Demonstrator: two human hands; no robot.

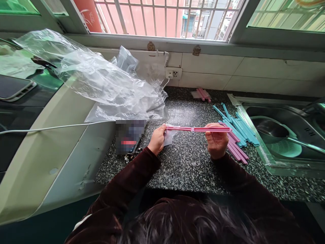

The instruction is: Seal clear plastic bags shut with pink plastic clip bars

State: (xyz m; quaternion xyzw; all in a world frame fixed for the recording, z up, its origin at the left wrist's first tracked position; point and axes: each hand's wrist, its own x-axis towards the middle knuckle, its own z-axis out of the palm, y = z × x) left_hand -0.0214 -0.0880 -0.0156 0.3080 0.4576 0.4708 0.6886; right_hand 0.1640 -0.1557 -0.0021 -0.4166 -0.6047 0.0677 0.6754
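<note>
A long, thin pink plastic strip (210, 129) stretches level between my two hands above the counter. It looks like a bag sealing clip, with a seam or hinge near its middle. My left hand (157, 139) pinches its left end, where a small clear plastic bag (169, 136) hangs at the fingers. My right hand (217, 142) is closed around the right part from below, and its fingertips are partly hidden by the strip. Close to that hand lie loose pink strips (236, 147) and a fanned pile of blue strips (243, 128).
A big crumpled clear plastic bag (109, 81) covers the back left. Below it a phone (130, 137) lies on the speckled counter (177, 169). More pink strips (203, 95) sit by the wall. On the right is a metal sink (269, 162) holding a colander (285, 147).
</note>
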